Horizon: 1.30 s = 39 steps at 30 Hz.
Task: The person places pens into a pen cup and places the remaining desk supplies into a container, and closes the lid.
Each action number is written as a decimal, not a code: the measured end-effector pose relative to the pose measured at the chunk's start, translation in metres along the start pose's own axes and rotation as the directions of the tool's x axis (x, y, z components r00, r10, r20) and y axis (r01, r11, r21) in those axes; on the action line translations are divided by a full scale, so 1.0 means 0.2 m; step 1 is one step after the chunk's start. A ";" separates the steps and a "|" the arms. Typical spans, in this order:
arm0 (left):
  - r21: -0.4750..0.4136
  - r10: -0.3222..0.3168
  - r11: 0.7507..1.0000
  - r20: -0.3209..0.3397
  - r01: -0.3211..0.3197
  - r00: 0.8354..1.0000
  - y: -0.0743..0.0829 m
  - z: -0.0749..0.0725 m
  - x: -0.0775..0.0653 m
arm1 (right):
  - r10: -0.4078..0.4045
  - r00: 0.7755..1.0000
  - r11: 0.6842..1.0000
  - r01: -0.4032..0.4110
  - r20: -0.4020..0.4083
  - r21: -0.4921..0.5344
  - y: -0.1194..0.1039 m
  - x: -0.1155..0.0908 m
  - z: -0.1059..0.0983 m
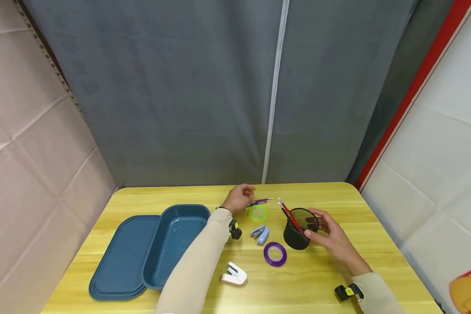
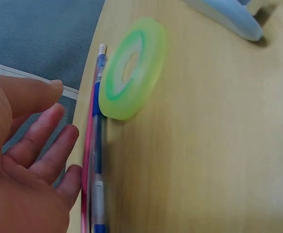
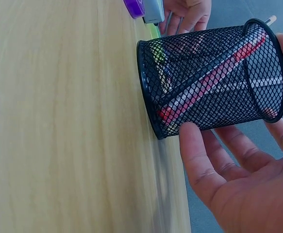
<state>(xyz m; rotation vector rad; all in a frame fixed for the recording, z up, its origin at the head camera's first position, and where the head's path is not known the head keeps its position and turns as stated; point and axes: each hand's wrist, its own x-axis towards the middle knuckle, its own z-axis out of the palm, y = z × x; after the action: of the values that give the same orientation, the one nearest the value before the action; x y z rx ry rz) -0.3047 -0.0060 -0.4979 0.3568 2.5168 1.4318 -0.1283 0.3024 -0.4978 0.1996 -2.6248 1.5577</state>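
My right hand [image 1: 334, 237] holds a black mesh pen cup [image 3: 214, 82], thumb on one side and fingers round the other. A red pen [image 1: 294, 220] and a black pen lean inside the cup, their ends above its rim. At the back of the table my left hand [image 1: 238, 199] is beside a blue pen [image 2: 98, 145] and a pink pen [image 2: 86, 160], which lie side by side. Its fingers are loosely bent with nothing between them. Right by the pens is a green roll of tape [image 2: 153, 63].
A light blue stapler [image 1: 263, 236], a purple roll of tape [image 1: 267, 255] and a pale pink stapler [image 1: 236, 277] lie mid-table. A blue box [image 1: 157, 255] stands left of my left arm, beside its flat lid [image 1: 119, 257]. A grey curtain [image 1: 180, 96] hangs behind the table.
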 end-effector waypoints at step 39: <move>-0.003 -0.183 0.983 -0.010 0.183 0.983 -0.07 -0.01 -0.01 | 0.035 0.999 0.999 -0.035 0.016 0.006 0.01 0.03 0.00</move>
<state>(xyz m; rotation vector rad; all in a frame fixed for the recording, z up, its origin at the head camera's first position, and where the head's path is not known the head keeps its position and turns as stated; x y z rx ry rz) -0.3048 -0.0150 -0.5095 0.1141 2.4817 1.3684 -0.1341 0.3029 -0.4985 0.1687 -2.6497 1.5824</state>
